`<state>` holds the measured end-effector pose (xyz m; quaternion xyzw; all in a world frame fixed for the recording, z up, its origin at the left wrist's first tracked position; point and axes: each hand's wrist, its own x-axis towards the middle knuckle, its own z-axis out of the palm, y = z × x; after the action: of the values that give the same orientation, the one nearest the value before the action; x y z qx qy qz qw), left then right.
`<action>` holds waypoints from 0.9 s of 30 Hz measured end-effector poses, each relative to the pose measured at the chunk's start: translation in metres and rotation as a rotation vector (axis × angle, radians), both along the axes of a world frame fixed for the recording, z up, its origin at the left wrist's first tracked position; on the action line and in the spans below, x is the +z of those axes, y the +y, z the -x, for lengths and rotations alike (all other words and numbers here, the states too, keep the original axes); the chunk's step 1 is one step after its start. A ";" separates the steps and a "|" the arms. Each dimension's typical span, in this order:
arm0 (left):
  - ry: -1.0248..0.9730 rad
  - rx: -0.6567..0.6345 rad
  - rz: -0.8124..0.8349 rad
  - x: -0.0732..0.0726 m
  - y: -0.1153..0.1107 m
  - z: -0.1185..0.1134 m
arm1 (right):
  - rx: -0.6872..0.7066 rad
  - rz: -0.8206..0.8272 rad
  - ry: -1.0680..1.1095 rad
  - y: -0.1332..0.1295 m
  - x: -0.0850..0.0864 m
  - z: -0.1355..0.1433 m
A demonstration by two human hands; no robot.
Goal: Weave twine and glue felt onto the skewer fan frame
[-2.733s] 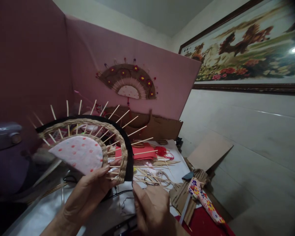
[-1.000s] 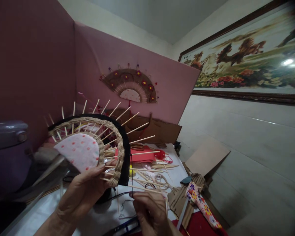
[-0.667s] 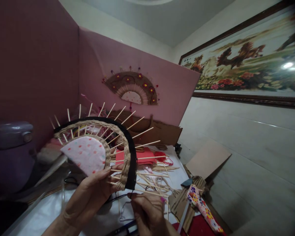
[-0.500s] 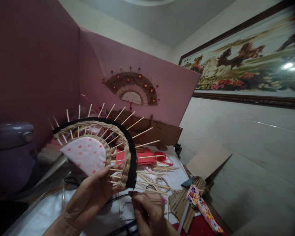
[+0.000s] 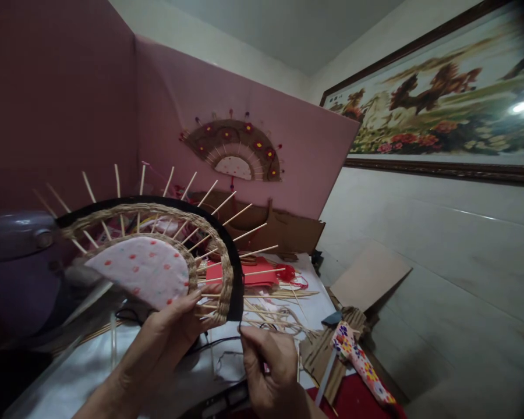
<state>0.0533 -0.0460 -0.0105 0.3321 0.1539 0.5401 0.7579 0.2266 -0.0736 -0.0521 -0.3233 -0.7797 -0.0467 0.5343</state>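
Note:
A half-round woven fan (image 5: 227,265) fills the middle left, with thin wooden sticks radiating past its black outer band (image 5: 234,291). Its inner half-disc is white cloth (image 5: 142,270) with orange-red spots. My left hand (image 5: 174,326) grips the fan's lower right part, thumb on the front near the cloth's corner and fingers behind. Just below the black band's lower end, my right hand (image 5: 268,361) is closed in a pinch on a black cord (image 5: 241,326) that runs to the band. Most of the cord inside the fingers is hidden.
A finished-looking fan (image 5: 233,145) with flowers hangs on the pink board (image 5: 310,139). Behind the hands, the table holds red paper (image 5: 262,273), loose sticks and cord. At right lie torn cardboard (image 5: 318,361) and a flower-patterned glue gun-like object (image 5: 364,366). A purple container (image 5: 13,273) stands left.
The fan has tilted and its left side has come nearer and further left. My right hand has moved slightly up and right, still pinching the black cord.

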 end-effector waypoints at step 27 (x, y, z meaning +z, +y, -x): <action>-0.005 0.107 0.078 0.006 0.010 0.001 | -0.276 -0.091 0.073 0.012 0.032 -0.042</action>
<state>0.0518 -0.0363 -0.0048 0.2923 0.1906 0.5742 0.7406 0.2681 -0.0613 -0.0198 -0.4043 -0.7050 -0.1430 0.5649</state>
